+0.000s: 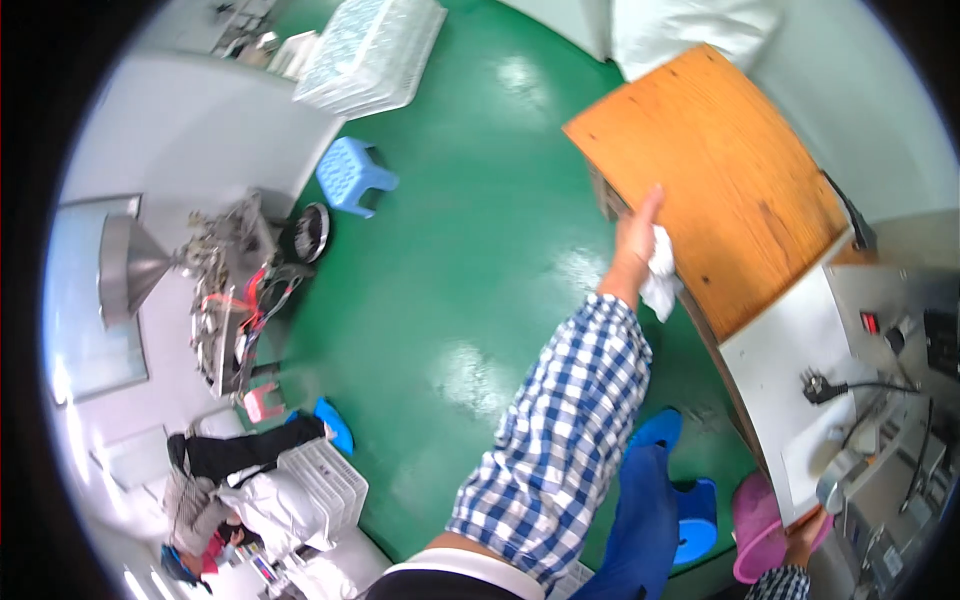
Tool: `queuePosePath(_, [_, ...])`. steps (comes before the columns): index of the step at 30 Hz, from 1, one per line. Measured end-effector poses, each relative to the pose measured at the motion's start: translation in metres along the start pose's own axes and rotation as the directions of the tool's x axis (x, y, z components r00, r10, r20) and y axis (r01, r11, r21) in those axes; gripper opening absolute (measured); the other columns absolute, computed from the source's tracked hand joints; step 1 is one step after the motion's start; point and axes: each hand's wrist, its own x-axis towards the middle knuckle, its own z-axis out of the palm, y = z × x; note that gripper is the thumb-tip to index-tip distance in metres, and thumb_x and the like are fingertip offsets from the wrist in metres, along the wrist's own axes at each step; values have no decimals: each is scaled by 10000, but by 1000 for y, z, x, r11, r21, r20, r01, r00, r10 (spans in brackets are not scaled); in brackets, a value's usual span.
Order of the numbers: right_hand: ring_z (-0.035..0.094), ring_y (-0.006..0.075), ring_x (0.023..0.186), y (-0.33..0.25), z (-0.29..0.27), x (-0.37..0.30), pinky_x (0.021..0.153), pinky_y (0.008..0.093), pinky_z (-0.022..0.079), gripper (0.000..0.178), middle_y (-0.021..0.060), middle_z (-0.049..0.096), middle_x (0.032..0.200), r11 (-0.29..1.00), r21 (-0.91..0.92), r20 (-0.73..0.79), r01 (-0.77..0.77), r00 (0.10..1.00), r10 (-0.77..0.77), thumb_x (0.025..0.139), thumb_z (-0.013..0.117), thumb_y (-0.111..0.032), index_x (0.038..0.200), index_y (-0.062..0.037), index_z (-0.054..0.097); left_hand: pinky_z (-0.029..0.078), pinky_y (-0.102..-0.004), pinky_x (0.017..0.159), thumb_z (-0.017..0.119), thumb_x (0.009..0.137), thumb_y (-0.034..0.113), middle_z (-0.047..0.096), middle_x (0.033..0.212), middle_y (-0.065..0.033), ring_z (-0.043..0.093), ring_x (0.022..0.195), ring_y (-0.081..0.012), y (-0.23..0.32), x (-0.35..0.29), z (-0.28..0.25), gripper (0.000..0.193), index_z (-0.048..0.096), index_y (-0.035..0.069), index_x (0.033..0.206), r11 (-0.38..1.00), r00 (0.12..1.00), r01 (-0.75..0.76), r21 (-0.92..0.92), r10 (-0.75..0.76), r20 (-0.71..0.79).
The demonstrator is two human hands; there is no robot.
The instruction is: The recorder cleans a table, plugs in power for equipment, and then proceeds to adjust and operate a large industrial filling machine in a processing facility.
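Right of the frame's centre, your left hand (634, 245) holds a bunched white cloth (661, 275) by the edge of an orange-brown wooden tabletop (720, 180), thumb pointing toward the top of the frame. The cloth is in hand, hanging beside the edge rather than spread across the wood; how much work is done or left, the view does not tell. It lies on the palm side, right of the knuckles, with your partly hidden fingers apparently curled around it. At lower right, your right hand (803, 540) appears beside a pink bucket (755, 530), its grip impossible to tell.
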Motion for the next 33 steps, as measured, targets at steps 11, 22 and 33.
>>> queuePosePath(11, [522, 241, 1080, -143, 54, 80, 860, 411, 450, 606, 36, 524, 1208, 914, -378, 286, -147, 920, 267, 791, 505, -523, 1250, -133, 443, 418, -309, 890, 636, 785, 360, 512, 1183, -148, 528, 1046, -223, 6, -15, 16, 676, 376, -67, 1240, 932, 997, -40, -361, 11, -81])
queuePosePath(22, [566, 123, 621, -148, 180, 54, 575, 305, 478, 318, -8, 632, 784, 815, -577, 271, 52, 954, 131, 784, 612, -391, 971, -134, 605, 364, -326, 952, 617, 771, 442, 478, 1235, -159, 468, 1129, -239, 26, -2, -34, 761, 357, -67, 1272, 948, 954, -63, -313, -35, -297])
queuePosePath(33, [553, 137, 601, -74, 196, 82, 560, 310, 463, 345, 2, 623, 756, 692, -672, 509, 265, 844, 171, 776, 616, -409, 1000, -146, 608, 405, -319, 906, 641, 761, 409, 482, 1216, -162, 501, 1087, -227, 23, -18, -34, 766, 333, -74, 1269, 912, 922, -22, -409, -140, -362])
